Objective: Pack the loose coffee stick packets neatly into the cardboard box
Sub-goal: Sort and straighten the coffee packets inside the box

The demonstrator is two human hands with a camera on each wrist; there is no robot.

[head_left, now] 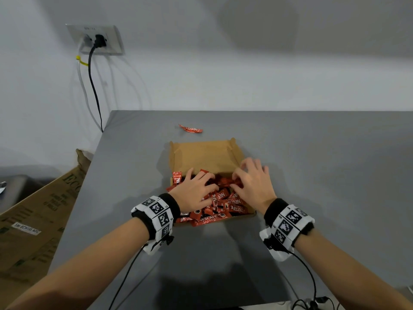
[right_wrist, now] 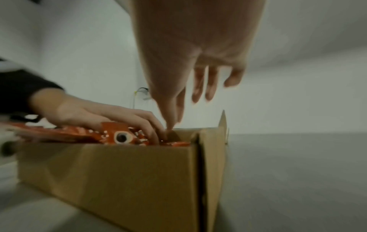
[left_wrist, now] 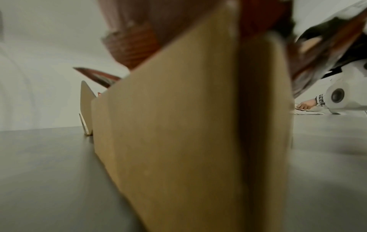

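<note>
A shallow cardboard box [head_left: 201, 153] lies open on the grey table, its far part bare. Red coffee stick packets [head_left: 214, 213] are heaped in its near part, some sticking over the front rim. My left hand [head_left: 207, 186] lies spread on the heap with fingertips pressed among the packets [right_wrist: 79, 135]. My right hand [head_left: 237, 181] is at the heap's right side; thumb and forefinger come together on a packet between the two hands, the other fingers lifted. One loose packet [head_left: 190, 129] lies on the table beyond the box. The left wrist view shows mostly the box's outer corner [left_wrist: 178, 141].
A large brown carton [head_left: 40, 220] leans beside the table's left edge. A wall socket [head_left: 96, 39] with a black cable sits at the far left. Cables [head_left: 312, 303] trail at the near edge. Bare table [head_left: 324, 175] stretches to the right of the box.
</note>
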